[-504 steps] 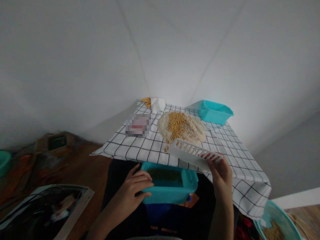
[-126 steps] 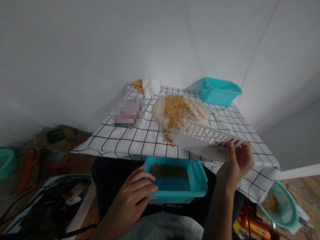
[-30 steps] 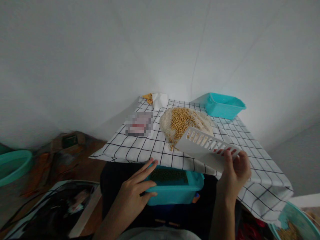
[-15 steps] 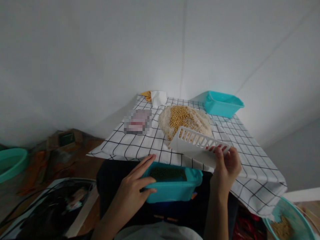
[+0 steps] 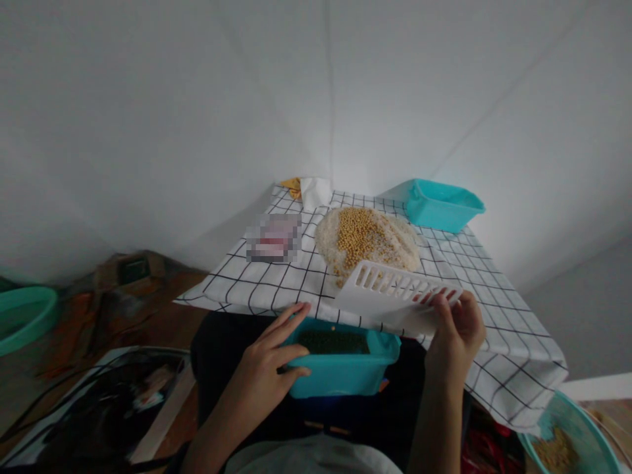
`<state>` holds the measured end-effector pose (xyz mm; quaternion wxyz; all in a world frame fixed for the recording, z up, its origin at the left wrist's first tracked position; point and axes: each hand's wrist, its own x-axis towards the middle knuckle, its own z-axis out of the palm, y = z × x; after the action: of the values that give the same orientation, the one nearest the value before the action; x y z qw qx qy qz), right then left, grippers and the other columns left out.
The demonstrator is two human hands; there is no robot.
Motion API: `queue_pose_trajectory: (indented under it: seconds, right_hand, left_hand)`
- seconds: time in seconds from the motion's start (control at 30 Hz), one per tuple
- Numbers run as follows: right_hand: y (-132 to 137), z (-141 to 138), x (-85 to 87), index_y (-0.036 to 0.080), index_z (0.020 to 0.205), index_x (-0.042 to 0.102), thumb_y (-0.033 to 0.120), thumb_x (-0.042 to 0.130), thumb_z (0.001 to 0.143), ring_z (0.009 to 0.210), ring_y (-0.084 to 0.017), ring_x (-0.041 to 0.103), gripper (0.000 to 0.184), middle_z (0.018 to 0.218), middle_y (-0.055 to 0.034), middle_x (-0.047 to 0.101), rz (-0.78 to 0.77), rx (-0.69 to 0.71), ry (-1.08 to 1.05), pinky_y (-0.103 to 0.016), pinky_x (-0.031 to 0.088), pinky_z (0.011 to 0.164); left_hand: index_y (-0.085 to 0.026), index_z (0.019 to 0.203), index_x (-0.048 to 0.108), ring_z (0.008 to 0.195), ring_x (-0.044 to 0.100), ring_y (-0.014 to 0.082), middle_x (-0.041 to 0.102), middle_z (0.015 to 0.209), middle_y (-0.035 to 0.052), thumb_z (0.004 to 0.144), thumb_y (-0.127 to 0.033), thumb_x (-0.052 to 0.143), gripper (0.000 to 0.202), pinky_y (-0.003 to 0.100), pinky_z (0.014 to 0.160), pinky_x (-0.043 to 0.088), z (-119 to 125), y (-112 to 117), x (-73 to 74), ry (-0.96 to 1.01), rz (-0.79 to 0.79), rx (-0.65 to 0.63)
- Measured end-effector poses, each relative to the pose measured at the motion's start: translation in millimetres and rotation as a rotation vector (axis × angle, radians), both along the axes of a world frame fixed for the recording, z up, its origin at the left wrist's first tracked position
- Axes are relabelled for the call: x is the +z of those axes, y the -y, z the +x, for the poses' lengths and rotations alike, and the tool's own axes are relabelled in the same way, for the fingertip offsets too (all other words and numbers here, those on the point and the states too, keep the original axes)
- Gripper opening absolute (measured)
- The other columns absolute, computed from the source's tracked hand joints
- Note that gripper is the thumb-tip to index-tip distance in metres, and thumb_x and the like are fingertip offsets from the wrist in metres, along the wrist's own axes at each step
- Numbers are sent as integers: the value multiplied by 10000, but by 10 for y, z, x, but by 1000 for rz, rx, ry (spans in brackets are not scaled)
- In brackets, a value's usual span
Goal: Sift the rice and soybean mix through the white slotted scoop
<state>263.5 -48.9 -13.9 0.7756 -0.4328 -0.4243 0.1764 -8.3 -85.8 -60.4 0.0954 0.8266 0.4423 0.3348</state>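
Observation:
My left hand (image 5: 269, 359) grips the left side of a teal tub (image 5: 345, 374) held at the table's near edge, thumb on its wall; dark green beans (image 5: 333, 342) lie inside. My right hand (image 5: 457, 329) is closed on the end of a white slotted scoop (image 5: 390, 299), whose front edge rests on the checked tablecloth (image 5: 266, 286) at the near side of a pile of yellow beans and white rice (image 5: 365, 240). One pale bean shows just above the tub's far rim.
A second teal tub (image 5: 442, 205) stands at the table's far right. A blurred packet (image 5: 273, 237) and a white and yellow cloth (image 5: 309, 189) lie at the far left. A teal bowl with grain (image 5: 563, 441) sits on the floor at lower right, a green basin (image 5: 24, 316) at left.
The scoop has been drawn toward me from the pile to the table's near edge over the tub. My left hand keeps its hold on the tub.

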Motion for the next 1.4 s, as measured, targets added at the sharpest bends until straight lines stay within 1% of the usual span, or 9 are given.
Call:
queue_pose_trajectory:
  seconds: [0.13,0.23,0.37,0.53,0.7,0.8,0.93,1.1,1.4]
  right_hand:
    - [-13,48,10,185,784,584,309,714,806,654,-108,613,182,738,38,603,75,-158,-56,-293,530,721]
    - [-27,62,-6,186,804,589,306,723,799,696,-117,628,179,770,30,624,80,-203,-65,-309,530,762]
    - [-39,8,-29,190,824,590,333,702,817,719,-132,647,182,780,18,641,36,-202,6,-320,531,769]
    - [-45,-61,-41,187,793,578,345,673,841,728,-137,664,190,805,5,649,-15,-206,74,-301,527,736]
    - [-48,-43,-61,197,824,576,368,650,850,710,-137,664,189,790,10,644,-19,-237,106,-302,532,719]
    - [-50,-37,-69,199,829,574,364,645,857,713,-137,668,181,787,13,647,-12,-221,108,-298,532,716]
    - [-52,-48,-64,199,823,579,344,661,855,724,-136,672,170,785,16,646,-1,-233,92,-291,532,726]
    - [-49,-69,-50,199,805,574,325,666,855,736,-133,678,165,790,18,638,-4,-235,103,-290,536,742]
    - [-70,-93,-47,201,795,562,320,688,841,722,-133,673,179,811,17,646,14,-158,49,-309,548,752]
  left_hand:
    - [-196,732,716,1440,413,320,466,1545,86,814,-82,677,146,500,1136,450,44,40,-24,3,-1,12]
    - [-195,735,711,1457,383,322,433,1567,85,811,-59,664,162,506,1146,437,69,68,-39,-4,-12,15]
    - [-191,754,714,1461,375,327,419,1574,98,824,-63,652,158,515,1148,433,57,81,-52,-6,-22,12]
    - [-198,743,712,1456,385,320,417,1577,74,826,-76,661,157,505,1145,444,42,98,-74,0,-30,7]
    - [-199,740,706,1486,325,317,376,1600,58,849,-69,641,182,518,1167,411,96,106,-61,28,-6,41]
    - [-194,730,703,1482,331,331,365,1603,76,844,-71,651,176,535,1166,405,110,74,-53,27,-8,36]
    - [-196,724,709,1461,370,338,415,1575,94,819,-70,671,162,535,1145,435,96,39,-62,7,-20,22]
    - [-195,724,708,1461,373,334,438,1560,98,801,-59,691,157,533,1144,437,84,36,-71,7,-19,23]
    - [-193,730,703,1452,390,332,454,1549,104,804,-70,707,143,532,1140,442,80,21,-98,32,1,24]
